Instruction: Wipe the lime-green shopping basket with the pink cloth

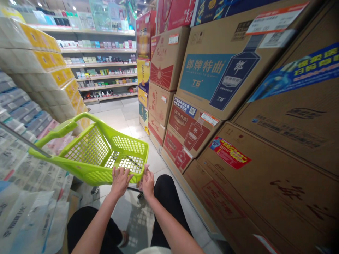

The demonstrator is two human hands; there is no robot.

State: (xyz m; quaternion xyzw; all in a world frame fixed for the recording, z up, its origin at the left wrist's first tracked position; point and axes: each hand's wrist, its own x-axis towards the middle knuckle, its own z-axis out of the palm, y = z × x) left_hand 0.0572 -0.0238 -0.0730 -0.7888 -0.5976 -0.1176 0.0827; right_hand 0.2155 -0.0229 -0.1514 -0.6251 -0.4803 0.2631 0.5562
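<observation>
Lower centre: the left hand [121, 180] clamps the basket [91, 170], best held steady while the right hand [147, 182] pinches pinkish cloth [141, 183].

1 lime-green perforated plastic cart basket [97, 174], 2 bare hands (left hand [120, 180], right hand [147, 182]), 2 black-trousered legs [166, 195]. Cardboard cartons marked T6: 1 tan with teal panel [202, 76], 2 with dark-red panels [182, 121] below. Yellow-and-white wrapped packs [29, 58]: 5+ visible layers.
</observation>
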